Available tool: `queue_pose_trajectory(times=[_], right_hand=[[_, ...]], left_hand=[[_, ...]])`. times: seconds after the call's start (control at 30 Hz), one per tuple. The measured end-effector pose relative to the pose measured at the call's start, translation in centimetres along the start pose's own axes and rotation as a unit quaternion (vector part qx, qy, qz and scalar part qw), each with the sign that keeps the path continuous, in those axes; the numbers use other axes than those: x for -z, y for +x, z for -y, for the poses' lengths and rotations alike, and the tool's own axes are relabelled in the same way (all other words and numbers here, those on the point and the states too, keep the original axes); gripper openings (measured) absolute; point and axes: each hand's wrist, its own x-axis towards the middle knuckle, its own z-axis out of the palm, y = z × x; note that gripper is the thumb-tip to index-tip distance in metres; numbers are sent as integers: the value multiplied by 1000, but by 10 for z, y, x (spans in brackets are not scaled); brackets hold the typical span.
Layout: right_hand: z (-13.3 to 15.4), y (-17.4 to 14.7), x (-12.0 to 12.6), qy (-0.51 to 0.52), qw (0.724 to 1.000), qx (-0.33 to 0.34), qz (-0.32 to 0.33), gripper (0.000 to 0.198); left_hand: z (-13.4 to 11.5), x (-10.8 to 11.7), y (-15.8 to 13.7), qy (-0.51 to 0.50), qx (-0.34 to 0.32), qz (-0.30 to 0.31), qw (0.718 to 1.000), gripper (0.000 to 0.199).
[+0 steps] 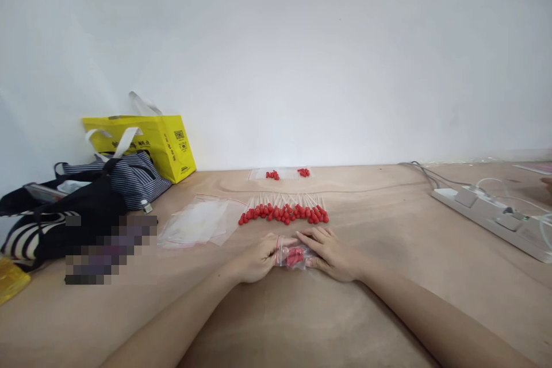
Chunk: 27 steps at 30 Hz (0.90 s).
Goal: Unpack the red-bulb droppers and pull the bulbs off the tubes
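Low over the wooden table, a clear zip bag point(295, 256) with red-tipped sticks inside is held between both hands. My left hand point(260, 257) is closed on the bag's left end, where a red zip line shows. My right hand point(334, 253) grips the other end with thumb and fingers. Just beyond the hands lies a row of red-tipped wooden sticks point(282, 213), red ends toward me. A stack of flat clear zip bags point(196, 221) rests to the left of that row.
Filled bags of red-tipped sticks point(272, 175) lie by the wall. At left are a yellow shopping bag point(179, 149), a striped bag point(133, 181), a black bag point(81, 224) and a blurred-out item point(110, 250). A power strip point(491, 221) with cables lies at right; part of another hand point(547, 181) shows beyond.
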Motion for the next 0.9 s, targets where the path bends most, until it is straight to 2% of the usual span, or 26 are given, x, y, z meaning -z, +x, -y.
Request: queue_pose_trajectory(times=[0.13, 0.23, 0.43, 0.6, 0.7, 0.9], right_hand=[[1, 0, 3, 5, 1000, 8, 3, 62], [1, -1, 6, 23, 999, 19, -18, 61], [2, -3, 8, 28, 998, 17, -44, 43], [3, -2, 7, 34, 998, 14, -43, 43], [2, -2, 6, 40, 998, 10, -41, 44], [0, -1, 6, 56, 998, 4, -36, 46]], left_hand=[[-2, 2, -2, 73, -8, 1, 997, 36], [-3, 6, -4, 102, 4, -4, 995, 31], [-9, 15, -8, 150, 52, -6, 987, 29], [-10, 15, -8, 182, 49, -14, 982, 13], [-10, 16, -8, 142, 69, -4, 987, 9], [-6, 20, -11, -25, 98, 74, 992, 18]])
